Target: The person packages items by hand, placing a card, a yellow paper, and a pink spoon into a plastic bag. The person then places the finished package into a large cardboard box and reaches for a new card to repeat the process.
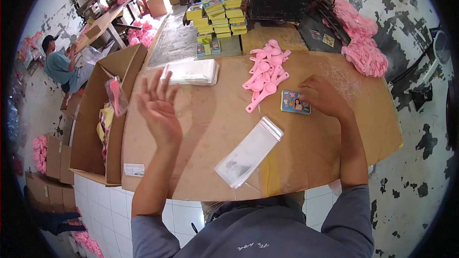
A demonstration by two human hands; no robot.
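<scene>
My left hand [160, 110] is raised with its fingers spread and holds nothing. To its left, a clear bag with a pink spoon [115, 96] in it appears in mid-air over the open cardboard box [131, 71], apart from the hand. My right hand [325, 96] has its fingers bent at the upper right corner of a small stack of printed cards [289, 102], pinching at the top card. Beside the cards lies a heap of pink measuring spoons [268, 87]. A stack of clear plastic bags [249, 152] lies slanted near the table's front edge.
Another stack of clear bags [191, 72] lies behind my left hand. Yellow-edged card bundles [221, 14] are piled at the back. Pink items [366, 59] hang over the right side. A person [67, 64] sits at the left, beyond the box.
</scene>
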